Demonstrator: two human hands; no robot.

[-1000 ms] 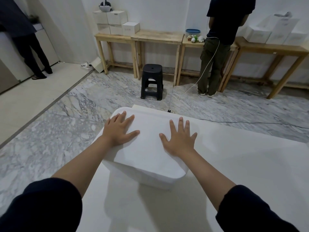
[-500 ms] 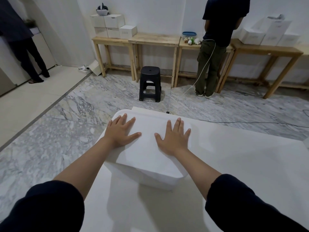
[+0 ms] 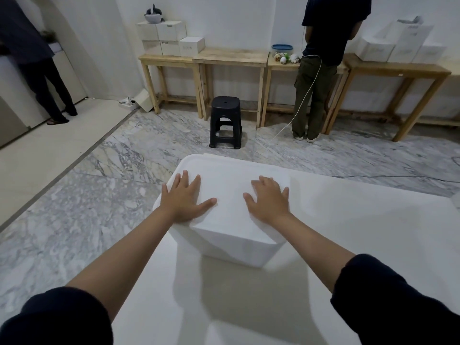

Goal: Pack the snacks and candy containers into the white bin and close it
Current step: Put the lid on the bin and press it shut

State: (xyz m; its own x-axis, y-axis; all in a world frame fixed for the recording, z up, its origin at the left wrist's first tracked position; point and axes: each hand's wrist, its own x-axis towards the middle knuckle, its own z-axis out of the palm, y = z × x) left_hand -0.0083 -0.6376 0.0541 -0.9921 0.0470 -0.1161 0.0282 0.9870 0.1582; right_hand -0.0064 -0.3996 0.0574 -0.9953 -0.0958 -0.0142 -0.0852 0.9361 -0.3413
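Observation:
The white bin (image 3: 234, 247) stands on the white table near its far left corner, with its white lid (image 3: 229, 192) lying flat across the top. My left hand (image 3: 183, 200) rests palm down on the lid's left side, fingers spread. My right hand (image 3: 270, 200) lies palm down on the lid's right side, fingers apart. Neither hand grips anything. The bin's contents are hidden under the lid, and no snacks or candy containers show on the table.
The white table (image 3: 348, 245) stretches right and toward me. Beyond it on the marble floor stand a black stool (image 3: 225, 122), wooden benches (image 3: 224, 58) with white boxes, a person (image 3: 321, 58) at the wall and another person (image 3: 37, 58) at far left. A cable (image 3: 373, 176) crosses the floor.
Both hands stay flat on the lid; the right hand has slid toward the lid's right edge and the left hand toward the left edge. The camera view has shifted slightly.

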